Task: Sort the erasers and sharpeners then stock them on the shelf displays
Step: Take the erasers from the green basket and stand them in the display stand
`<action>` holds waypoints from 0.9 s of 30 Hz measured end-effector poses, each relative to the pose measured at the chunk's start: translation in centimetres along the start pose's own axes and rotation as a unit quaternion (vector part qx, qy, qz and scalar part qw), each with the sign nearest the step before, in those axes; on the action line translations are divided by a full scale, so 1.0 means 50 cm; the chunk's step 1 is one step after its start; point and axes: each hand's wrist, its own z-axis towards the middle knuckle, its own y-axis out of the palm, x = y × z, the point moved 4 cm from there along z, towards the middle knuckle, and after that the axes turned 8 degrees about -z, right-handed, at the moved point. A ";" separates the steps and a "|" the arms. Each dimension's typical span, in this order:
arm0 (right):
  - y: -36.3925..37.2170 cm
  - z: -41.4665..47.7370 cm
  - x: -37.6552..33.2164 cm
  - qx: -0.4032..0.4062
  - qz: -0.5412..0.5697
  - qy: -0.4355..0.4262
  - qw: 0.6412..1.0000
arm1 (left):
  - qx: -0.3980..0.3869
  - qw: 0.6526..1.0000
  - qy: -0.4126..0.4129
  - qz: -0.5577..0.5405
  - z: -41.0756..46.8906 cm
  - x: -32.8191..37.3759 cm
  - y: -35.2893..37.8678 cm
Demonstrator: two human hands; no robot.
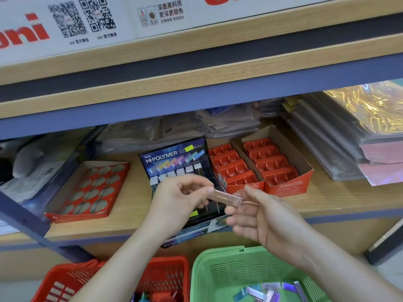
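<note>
My left hand [183, 197] pinches one end of a slim pink eraser stick [227, 197] in front of the black Hi-Polymer eraser display [174, 158] on the shelf. My right hand [261, 216] meets the stick's other end, fingers curled around its tip. Below, a green basket [220, 264] holds several slim wrapped erasers [270, 289] in blue and purple. A red basket [172, 273] to its left holds a few coloured items, partly hidden by my left forearm.
A flat red tray with round holes [91, 188] lies left of the display. Two red boxes with moulded slots [257, 166] stand to its right. Stacked plastic-wrapped paper packs [340, 136] fill the shelf's right and back. Another shelf edge [196, 68] hangs overhead.
</note>
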 end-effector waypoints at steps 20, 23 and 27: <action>0.006 0.023 0.040 -0.019 -0.639 -0.218 0.737 | -0.083 0.822 0.142 0.546 0.197 -0.059 0.010; -0.002 0.025 0.040 -0.021 -0.617 -0.215 0.757 | -0.085 0.800 0.141 0.577 0.203 -0.069 0.018; -0.030 0.027 0.025 0.004 -0.603 -0.199 0.772 | -0.018 0.839 0.160 0.520 0.178 -0.020 0.017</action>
